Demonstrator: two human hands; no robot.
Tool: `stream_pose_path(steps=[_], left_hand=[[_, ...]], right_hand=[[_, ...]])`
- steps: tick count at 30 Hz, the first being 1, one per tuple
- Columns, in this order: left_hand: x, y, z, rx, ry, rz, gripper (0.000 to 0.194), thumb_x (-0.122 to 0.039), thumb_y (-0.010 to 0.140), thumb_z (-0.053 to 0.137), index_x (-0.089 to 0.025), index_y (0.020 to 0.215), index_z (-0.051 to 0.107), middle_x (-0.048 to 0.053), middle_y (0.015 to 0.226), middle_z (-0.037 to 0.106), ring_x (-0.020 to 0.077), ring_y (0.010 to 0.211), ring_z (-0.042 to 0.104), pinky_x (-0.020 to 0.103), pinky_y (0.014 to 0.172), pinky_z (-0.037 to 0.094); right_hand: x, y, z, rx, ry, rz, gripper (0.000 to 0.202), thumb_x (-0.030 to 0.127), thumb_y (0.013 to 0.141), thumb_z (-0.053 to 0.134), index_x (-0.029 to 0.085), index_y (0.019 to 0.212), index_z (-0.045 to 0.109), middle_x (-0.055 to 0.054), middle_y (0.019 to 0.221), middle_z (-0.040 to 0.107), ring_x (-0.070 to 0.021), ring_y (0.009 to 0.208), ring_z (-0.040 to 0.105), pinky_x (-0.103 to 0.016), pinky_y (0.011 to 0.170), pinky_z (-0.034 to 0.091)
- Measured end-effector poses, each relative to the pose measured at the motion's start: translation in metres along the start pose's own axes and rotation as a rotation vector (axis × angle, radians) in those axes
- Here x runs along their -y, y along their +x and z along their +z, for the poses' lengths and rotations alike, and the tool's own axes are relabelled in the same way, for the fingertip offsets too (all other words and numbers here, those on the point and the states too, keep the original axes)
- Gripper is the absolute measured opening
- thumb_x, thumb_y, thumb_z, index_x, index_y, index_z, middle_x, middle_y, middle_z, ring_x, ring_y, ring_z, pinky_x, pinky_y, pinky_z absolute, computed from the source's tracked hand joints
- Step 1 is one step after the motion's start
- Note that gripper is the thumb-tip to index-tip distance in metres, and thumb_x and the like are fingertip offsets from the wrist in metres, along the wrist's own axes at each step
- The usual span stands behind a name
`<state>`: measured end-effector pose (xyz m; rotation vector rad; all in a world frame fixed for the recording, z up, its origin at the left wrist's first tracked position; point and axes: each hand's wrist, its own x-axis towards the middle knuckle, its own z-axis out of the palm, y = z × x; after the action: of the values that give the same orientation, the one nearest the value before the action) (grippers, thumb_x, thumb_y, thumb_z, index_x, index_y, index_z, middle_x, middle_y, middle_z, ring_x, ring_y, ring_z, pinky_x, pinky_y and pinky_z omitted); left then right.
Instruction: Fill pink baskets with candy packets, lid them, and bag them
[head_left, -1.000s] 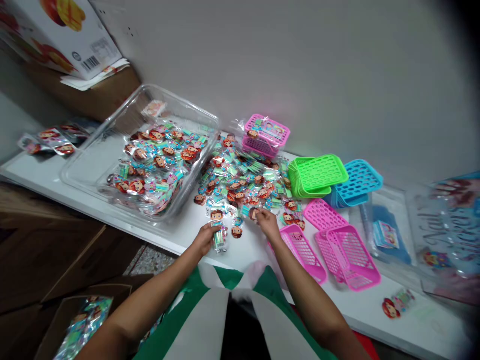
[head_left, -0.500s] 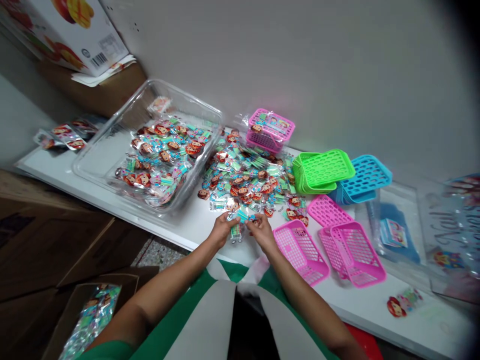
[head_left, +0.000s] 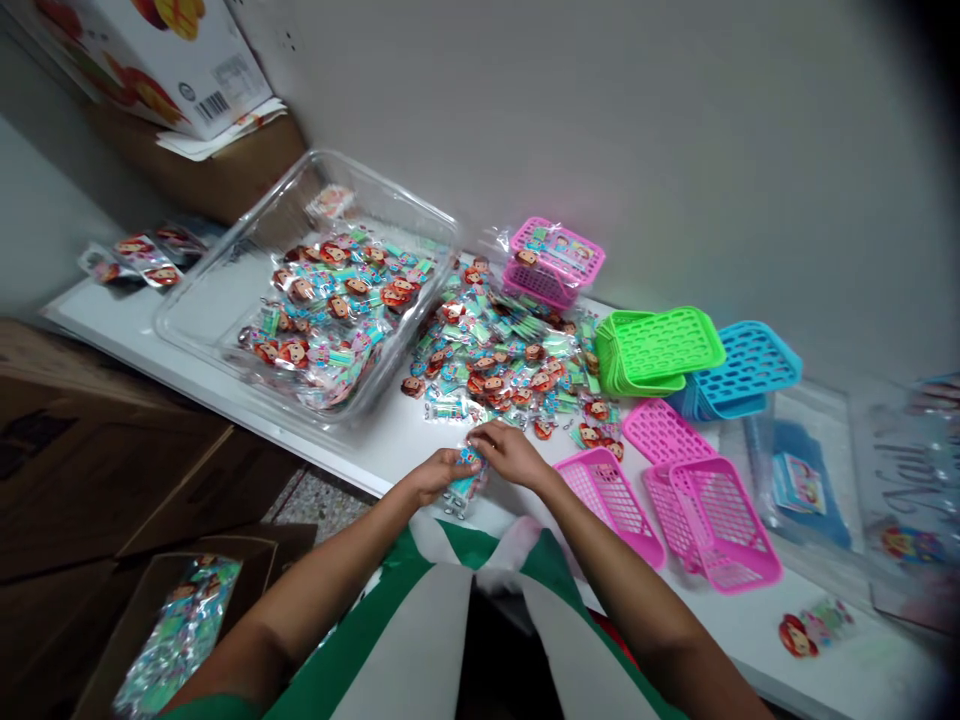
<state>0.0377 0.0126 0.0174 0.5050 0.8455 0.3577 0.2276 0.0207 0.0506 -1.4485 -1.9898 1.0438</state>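
Note:
My left hand [head_left: 435, 476] is closed around a small clear plastic packet [head_left: 466, 484] with blue and green printing, held low over the table's front edge. Against its upper end, my right hand [head_left: 511, 454] has its fingers pinched together; what lies between those fingertips is hidden. Just beyond my hands spreads a loose heap of similar packets [head_left: 487, 360] with printed doll-like faces. Left of the heap, a clear plastic tray [head_left: 202, 300] holds many more of them. Close to my right forearm lies a pink plastic basket [head_left: 615, 505].
More pink baskets [head_left: 724, 530] and a pink perforated piece lie to the right. Behind them stand green baskets [head_left: 660, 345] and blue baskets [head_left: 742, 365]. A bagged pink basket [head_left: 555, 265] is at the wall. Cardboard boxes [head_left: 97, 450] fill the left side, one holding shiny packets.
Both hands have drawn slightly closer to my body with the packet. My right hand has shifted left, over the packet's top, and the packet now hangs more tilted.

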Motion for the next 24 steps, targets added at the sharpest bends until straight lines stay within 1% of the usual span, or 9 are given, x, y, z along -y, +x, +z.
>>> stream_pose_path(steps=[2,4,6,9,13,15,17,20,24], left_hand=[[0.006,-0.002,-0.010,-0.125,-0.087,-0.003,0.034,-0.026,0.062,0.082,-0.008,0.087,0.068,0.011,0.078,0.072,0.0163,0.057,0.064,0.027,0.055,0.050],[0.010,-0.006,-0.022,-0.279,-0.211,0.010,0.032,-0.019,0.061,0.082,-0.009,0.086,0.067,0.010,0.078,0.071,0.0168,0.056,0.064,0.028,0.055,0.052],[0.014,-0.012,-0.036,-0.402,-0.297,0.018,0.027,-0.013,0.060,0.080,-0.009,0.082,0.065,0.008,0.070,0.070,0.0170,0.054,0.064,0.030,0.055,0.053],[0.021,-0.020,-0.055,-0.504,-0.342,0.019,0.019,-0.012,0.064,0.077,-0.010,0.076,0.063,0.006,0.063,0.067,0.0168,0.052,0.063,0.029,0.054,0.052],[0.024,-0.025,-0.071,-0.580,-0.389,0.011,0.016,-0.013,0.067,0.075,-0.011,0.073,0.061,0.005,0.060,0.066,0.0157,0.050,0.061,0.028,0.053,0.051],[0.022,-0.024,-0.071,-0.582,-0.407,0.007,0.015,-0.012,0.067,0.074,-0.011,0.072,0.060,0.005,0.059,0.065,0.0154,0.048,0.061,0.028,0.053,0.051],[0.017,-0.022,-0.066,-0.552,-0.420,0.019,0.014,-0.011,0.067,0.073,-0.010,0.074,0.061,0.005,0.061,0.065,0.0153,0.049,0.061,0.027,0.053,0.050],[0.008,-0.017,-0.051,-0.412,-0.456,0.109,0.016,-0.008,0.068,0.069,-0.011,0.083,0.063,0.003,0.064,0.066,0.0137,0.054,0.061,0.024,0.056,0.049],[0.002,-0.015,-0.031,-0.257,-0.469,0.120,0.021,-0.027,0.079,0.060,-0.010,0.089,0.064,0.006,0.068,0.067,0.0161,0.060,0.063,0.026,0.060,0.050]], right_hand=[[-0.004,0.020,0.013,-0.060,-0.108,0.114,0.030,0.035,0.095,0.040,0.017,0.107,0.061,-0.007,0.101,0.066,-0.0168,0.091,0.060,-0.027,0.080,0.044],[-0.010,0.042,0.029,-0.020,-0.288,0.196,0.032,0.033,0.096,0.038,0.016,0.110,0.060,-0.010,0.104,0.065,-0.0188,0.093,0.060,-0.028,0.080,0.044],[-0.014,0.065,0.049,0.110,-0.505,0.163,0.029,0.027,0.094,0.041,0.014,0.114,0.058,-0.013,0.109,0.062,-0.0225,0.101,0.057,-0.031,0.083,0.043],[-0.015,0.095,0.076,0.250,-0.711,0.044,0.033,0.013,0.089,0.042,0.010,0.120,0.053,-0.019,0.116,0.057,-0.0271,0.109,0.051,-0.037,0.086,0.043],[-0.017,0.114,0.083,0.302,-0.726,0.018,0.031,0.005,0.087,0.038,0.005,0.111,0.059,-0.021,0.105,0.062,-0.0267,0.104,0.055,-0.036,0.084,0.045],[-0.019,0.106,0.076,0.291,-0.685,-0.040,0.034,0.008,0.089,0.038,0.008,0.118,0.056,-0.019,0.112,0.061,-0.0242,0.107,0.055,-0.035,0.088,0.045],[-0.020,0.085,0.071,0.264,-0.552,-0.240,0.038,0.012,0.091,0.039,0.015,0.127,0.052,-0.015,0.126,0.057,-0.0214,0.119,0.050,-0.036,0.097,0.042],[-0.020,0.044,0.071,0.193,-0.308,-0.541,0.041,0.016,0.092,0.041,0.022,0.131,0.050,-0.009,0.135,0.052,-0.0194,0.132,0.039,-0.040,0.105,0.038],[-0.021,0.003,0.072,0.118,-0.234,-0.533,0.046,0.011,0.088,0.040,0.020,0.132,0.050,-0.014,0.135,0.051,-0.0217,0.135,0.034,-0.047,0.104,0.039]])
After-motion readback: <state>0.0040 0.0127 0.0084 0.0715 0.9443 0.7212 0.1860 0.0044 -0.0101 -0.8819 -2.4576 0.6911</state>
